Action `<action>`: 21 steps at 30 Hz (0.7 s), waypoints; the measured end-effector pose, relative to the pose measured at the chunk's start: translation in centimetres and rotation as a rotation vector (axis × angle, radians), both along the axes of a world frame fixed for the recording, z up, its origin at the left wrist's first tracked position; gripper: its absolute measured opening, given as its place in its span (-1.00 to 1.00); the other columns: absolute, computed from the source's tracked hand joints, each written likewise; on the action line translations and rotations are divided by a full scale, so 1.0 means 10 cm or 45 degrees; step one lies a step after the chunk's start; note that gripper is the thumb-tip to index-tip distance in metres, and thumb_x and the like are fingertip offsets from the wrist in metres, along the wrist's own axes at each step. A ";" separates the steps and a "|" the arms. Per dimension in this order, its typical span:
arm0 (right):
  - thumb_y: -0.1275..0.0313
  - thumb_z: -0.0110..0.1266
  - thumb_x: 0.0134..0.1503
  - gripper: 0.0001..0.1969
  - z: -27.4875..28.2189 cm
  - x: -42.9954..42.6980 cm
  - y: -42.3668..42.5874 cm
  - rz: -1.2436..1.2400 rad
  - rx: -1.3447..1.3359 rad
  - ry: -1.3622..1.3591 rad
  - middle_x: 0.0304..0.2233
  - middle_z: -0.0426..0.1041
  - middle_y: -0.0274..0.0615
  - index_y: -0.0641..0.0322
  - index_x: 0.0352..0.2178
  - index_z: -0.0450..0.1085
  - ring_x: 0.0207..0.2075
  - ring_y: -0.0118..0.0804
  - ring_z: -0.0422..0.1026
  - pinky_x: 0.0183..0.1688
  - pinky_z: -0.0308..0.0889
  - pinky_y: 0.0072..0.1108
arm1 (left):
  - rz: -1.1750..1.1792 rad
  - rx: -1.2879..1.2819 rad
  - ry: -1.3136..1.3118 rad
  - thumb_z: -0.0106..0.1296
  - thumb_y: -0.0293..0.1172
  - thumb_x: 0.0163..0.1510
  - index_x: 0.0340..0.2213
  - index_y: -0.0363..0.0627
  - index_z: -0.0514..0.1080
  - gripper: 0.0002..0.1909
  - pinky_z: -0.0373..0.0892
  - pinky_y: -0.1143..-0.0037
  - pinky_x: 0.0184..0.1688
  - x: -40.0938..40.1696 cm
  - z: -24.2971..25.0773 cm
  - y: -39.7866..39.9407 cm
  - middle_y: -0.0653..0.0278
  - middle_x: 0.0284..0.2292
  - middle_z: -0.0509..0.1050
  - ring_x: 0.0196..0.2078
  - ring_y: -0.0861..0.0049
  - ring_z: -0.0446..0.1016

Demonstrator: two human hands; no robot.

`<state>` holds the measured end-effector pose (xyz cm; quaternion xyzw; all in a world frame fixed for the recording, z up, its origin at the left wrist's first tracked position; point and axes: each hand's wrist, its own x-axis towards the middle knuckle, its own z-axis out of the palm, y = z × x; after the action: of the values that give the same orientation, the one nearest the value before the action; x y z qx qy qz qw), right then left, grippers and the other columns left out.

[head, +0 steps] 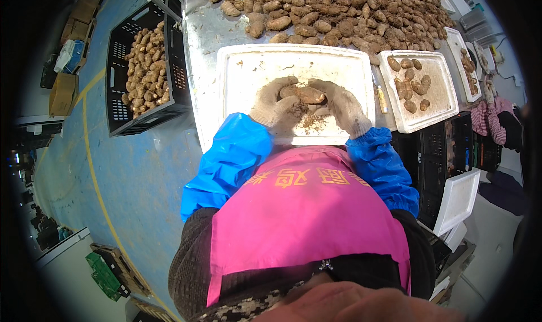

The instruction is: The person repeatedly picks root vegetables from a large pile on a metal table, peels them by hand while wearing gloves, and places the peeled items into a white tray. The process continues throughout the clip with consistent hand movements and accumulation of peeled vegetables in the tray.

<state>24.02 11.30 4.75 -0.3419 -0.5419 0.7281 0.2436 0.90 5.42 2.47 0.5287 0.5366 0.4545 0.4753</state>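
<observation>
Both hands wear soiled, pale knit gloves and blue sleeve covers. Between them, over a white foam tray point(245, 53), is a brown taro corm point(311, 95). My left hand point(277, 102) grips its left end, with the thumb and fingers curled round it. At its right end my right hand point(338, 104) closes on it with bent fingers. Fine root fibres and dirt point(313, 122) lie on the tray below the corm, and a few scraps are scattered near its far rim. The palms and the underside of the corm are hidden.
A large heap of hairy taro corms point(330, 13) covers the far metal table. Left stands a black plastic crate point(146, 121) of corms. On the right lies a smaller foam tray point(432, 119) with several corms; a yellow tube point(382, 99) is between the trays. Another person's striped sleeve point(495, 123) shows far right.
</observation>
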 end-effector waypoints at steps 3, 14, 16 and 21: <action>0.26 0.10 0.30 -0.58 0.04 -0.07 -0.07 -0.070 0.107 -0.103 0.01 0.46 -0.10 0.30 0.09 0.38 -0.05 -0.30 0.46 0.04 0.42 -0.51 | 0.013 -0.049 -0.018 0.14 -0.41 0.04 0.08 -0.32 0.38 -0.45 0.41 0.42 0.08 0.00 -0.03 -0.01 0.00 -0.08 0.53 -0.01 0.34 0.50; 0.38 -0.07 0.34 -0.75 -0.07 0.17 0.11 -0.515 0.386 -0.233 -0.25 0.56 -0.24 0.25 -0.11 0.50 -0.21 -0.34 0.48 -0.08 0.38 -0.49 | 0.075 -0.242 -0.552 0.08 -0.43 0.20 0.02 -0.36 0.37 -0.61 0.39 0.57 -0.29 0.07 -0.03 -0.05 0.25 -0.36 0.50 -0.38 0.57 0.44; 0.38 -0.04 0.34 -0.74 -0.06 0.14 0.06 -0.372 0.266 -0.032 -0.20 0.55 -0.22 0.26 -0.05 0.48 -0.15 -0.34 0.48 -0.04 0.39 -0.51 | 0.068 -0.327 -0.647 0.08 -0.42 0.21 -0.01 -0.36 0.37 -0.64 0.40 0.54 -0.32 0.08 0.01 -0.06 0.21 -0.34 0.50 -0.41 0.53 0.45; 0.47 0.10 0.27 -0.59 -0.01 -0.09 -0.14 -0.093 0.098 0.228 -0.05 0.50 -0.20 0.27 0.14 0.34 -0.04 -0.35 0.47 0.07 0.37 -0.56 | 0.038 -0.405 -0.953 0.04 -0.48 0.20 -0.06 -0.36 0.38 -0.70 0.42 0.55 -0.32 0.12 0.00 -0.09 0.15 -0.29 0.49 -0.40 0.52 0.47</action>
<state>23.10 9.89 4.61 -0.2855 -0.5328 0.7249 0.3304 2.08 4.50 2.49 0.2386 0.3977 0.5339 0.7070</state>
